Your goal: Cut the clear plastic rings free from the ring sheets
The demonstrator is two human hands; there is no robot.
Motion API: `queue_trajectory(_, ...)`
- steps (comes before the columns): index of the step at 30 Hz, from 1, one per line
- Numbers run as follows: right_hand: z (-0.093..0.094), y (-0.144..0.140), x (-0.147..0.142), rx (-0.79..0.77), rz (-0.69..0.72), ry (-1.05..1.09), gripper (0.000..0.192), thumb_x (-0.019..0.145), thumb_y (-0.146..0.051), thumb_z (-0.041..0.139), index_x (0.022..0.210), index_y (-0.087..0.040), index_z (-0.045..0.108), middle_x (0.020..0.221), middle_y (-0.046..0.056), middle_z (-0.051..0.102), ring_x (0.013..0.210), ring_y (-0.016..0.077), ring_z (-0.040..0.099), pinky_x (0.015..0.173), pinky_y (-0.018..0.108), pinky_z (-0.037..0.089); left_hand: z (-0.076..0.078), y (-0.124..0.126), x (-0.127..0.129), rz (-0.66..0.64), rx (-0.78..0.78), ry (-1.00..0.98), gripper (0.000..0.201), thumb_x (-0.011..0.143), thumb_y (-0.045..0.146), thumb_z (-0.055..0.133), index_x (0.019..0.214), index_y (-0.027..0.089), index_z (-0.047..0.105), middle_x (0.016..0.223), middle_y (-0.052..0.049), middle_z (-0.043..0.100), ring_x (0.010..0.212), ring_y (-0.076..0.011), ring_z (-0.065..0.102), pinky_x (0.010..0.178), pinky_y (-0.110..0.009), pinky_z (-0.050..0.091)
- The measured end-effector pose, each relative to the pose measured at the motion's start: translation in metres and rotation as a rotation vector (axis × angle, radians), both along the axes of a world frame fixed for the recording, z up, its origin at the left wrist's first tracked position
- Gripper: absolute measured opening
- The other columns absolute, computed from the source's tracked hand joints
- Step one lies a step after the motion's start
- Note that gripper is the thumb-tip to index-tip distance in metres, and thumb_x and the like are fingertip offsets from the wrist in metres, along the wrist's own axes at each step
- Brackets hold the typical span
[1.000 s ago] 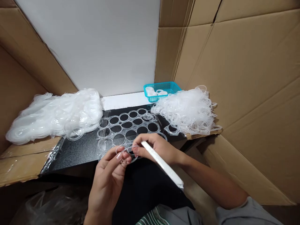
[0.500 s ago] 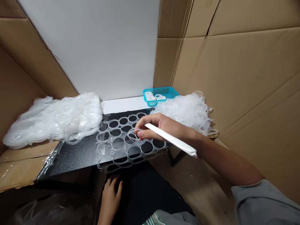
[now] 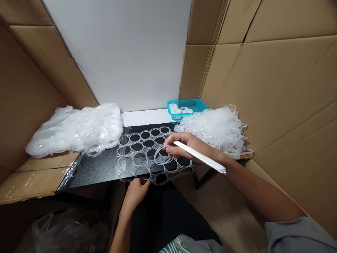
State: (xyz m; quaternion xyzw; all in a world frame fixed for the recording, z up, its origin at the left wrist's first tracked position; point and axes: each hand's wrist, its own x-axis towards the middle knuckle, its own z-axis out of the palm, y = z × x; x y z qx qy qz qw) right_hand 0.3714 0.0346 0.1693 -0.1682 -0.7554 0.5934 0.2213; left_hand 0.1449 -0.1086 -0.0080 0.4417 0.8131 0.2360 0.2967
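Your left hand [image 3: 137, 191] has risen from your lap to the near edge of the ring sheet [image 3: 147, 154], fingers curled onto it. Your right hand [image 3: 189, 147] pinches a white stick [image 3: 200, 158] and a loose ring [image 3: 162, 154] above the sheet, which lies on the black table [image 3: 92, 168] between two plastic heaps.

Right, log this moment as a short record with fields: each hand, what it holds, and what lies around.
left hand: at the near edge of the clear ring sheet, touching it
right hand: holds a white stick and a loose ring over the sheet
surface: black table
left side: heap of clear plastic
right side: pile of loose rings
back: blue basket
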Motion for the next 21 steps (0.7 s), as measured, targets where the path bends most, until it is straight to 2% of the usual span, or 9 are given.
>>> queue_trajectory(3, -0.005, 0.001, 0.004, -0.029, -0.007, -0.02, 0.027, 0.09, -0.044, 0.078, 0.095, -0.018, 0.072, 0.078, 0.0, 0.069, 0.068, 0.0113, 0.061, 0.06, 0.024, 0.046, -0.007, 0.005, 0.007, -0.031, -0.001, -0.078, 0.041, 0.088, 0.05, 0.058, 0.102, 0.017, 0.078, 0.111, -0.014, 0.081, 0.108, -0.0347, 0.075, 0.092, -0.039, 0.055)
queue_trajectory(6, -0.012, 0.002, 0.007, -0.041, -0.009, -0.015, 0.026, 0.09, -0.043, 0.078, 0.096, -0.018, 0.072, 0.08, 0.001, 0.07, 0.072, 0.0115, 0.062, 0.064, 0.024, 0.048, -0.013, 0.003, 0.011, -0.053, -0.007, -0.103, 0.044, 0.088, 0.052, 0.056, 0.103, 0.016, 0.077, 0.11, -0.015, 0.081, 0.109, -0.0366, 0.074, 0.094, -0.042, 0.054)
queue_trajectory(9, -0.015, 0.004, 0.008, -0.055, -0.022, -0.003, 0.024, 0.09, -0.041, 0.078, 0.095, -0.019, 0.072, 0.08, 0.001, 0.071, 0.072, 0.0111, 0.062, 0.065, 0.024, 0.048, -0.008, -0.006, 0.019, -0.123, -0.012, -0.118, 0.042, 0.085, 0.05, 0.06, 0.103, 0.017, 0.078, 0.111, -0.014, 0.08, 0.109, -0.036, 0.073, 0.098, -0.043, 0.053)
queue_trajectory(12, -0.012, 0.004, 0.006, -0.072, -0.044, 0.007, 0.024, 0.09, -0.041, 0.078, 0.093, -0.018, 0.072, 0.079, 0.0, 0.07, 0.07, 0.0107, 0.061, 0.064, 0.024, 0.048, 0.016, -0.018, 0.033, -0.317, -0.028, -0.195, 0.042, 0.084, 0.047, 0.068, 0.115, 0.02, 0.077, 0.126, -0.012, 0.076, 0.119, -0.0331, 0.069, 0.106, -0.043, 0.05)
queue_trajectory(15, -0.006, 0.001, 0.006, -0.092, -0.043, -0.006, 0.025, 0.088, -0.041, 0.08, 0.093, -0.018, 0.072, 0.077, 0.0, 0.07, 0.067, 0.0103, 0.06, 0.061, 0.023, 0.046, 0.054, -0.023, 0.048, -0.417, 0.087, -0.301, 0.034, 0.093, 0.049, 0.063, 0.117, 0.027, 0.075, 0.121, -0.007, 0.076, 0.115, -0.0272, 0.069, 0.103, -0.04, 0.051)
queue_trajectory(17, -0.001, -0.002, 0.006, -0.1, -0.022, -0.015, 0.025, 0.087, -0.04, 0.081, 0.096, -0.018, 0.073, 0.077, 0.0, 0.071, 0.067, 0.0101, 0.059, 0.06, 0.022, 0.046, 0.08, -0.019, 0.055, -0.325, 0.301, -0.324, 0.025, 0.096, 0.048, 0.063, 0.098, 0.026, 0.075, 0.103, -0.005, 0.076, 0.099, -0.0234, 0.069, 0.094, -0.037, 0.053)
queue_trajectory(18, 0.002, -0.004, 0.006, -0.103, -0.004, -0.02, 0.025, 0.087, -0.04, 0.081, 0.097, -0.018, 0.073, 0.078, 0.0, 0.071, 0.067, 0.0103, 0.06, 0.06, 0.022, 0.046, 0.09, -0.016, 0.058, -0.217, 0.438, -0.367, 0.022, 0.094, 0.046, 0.067, 0.097, 0.026, 0.073, 0.1, -0.003, 0.075, 0.098, -0.0219, 0.069, 0.093, -0.035, 0.054)
queue_trajectory(19, 0.003, -0.006, 0.007, -0.107, 0.016, -0.026, 0.026, 0.088, -0.041, 0.081, 0.098, -0.018, 0.074, 0.079, 0.0, 0.071, 0.068, 0.0106, 0.061, 0.06, 0.022, 0.046, 0.099, -0.012, 0.061, -0.108, 0.575, -0.452, 0.022, 0.092, 0.047, 0.071, 0.099, 0.026, 0.072, 0.103, -0.003, 0.075, 0.101, -0.0215, 0.068, 0.093, -0.034, 0.054)
queue_trajectory(21, 0.004, -0.01, 0.007, -0.116, 0.055, -0.035, 0.027, 0.088, -0.042, 0.081, 0.1, -0.018, 0.075, 0.081, 0.001, 0.071, 0.07, 0.0111, 0.062, 0.062, 0.023, 0.049, 0.112, -0.006, 0.067, 0.046, 0.766, -0.76, 0.039, 0.091, 0.055, 0.068, 0.117, 0.027, 0.07, 0.123, -0.006, 0.073, 0.119, -0.025, 0.066, 0.102, -0.037, 0.054)
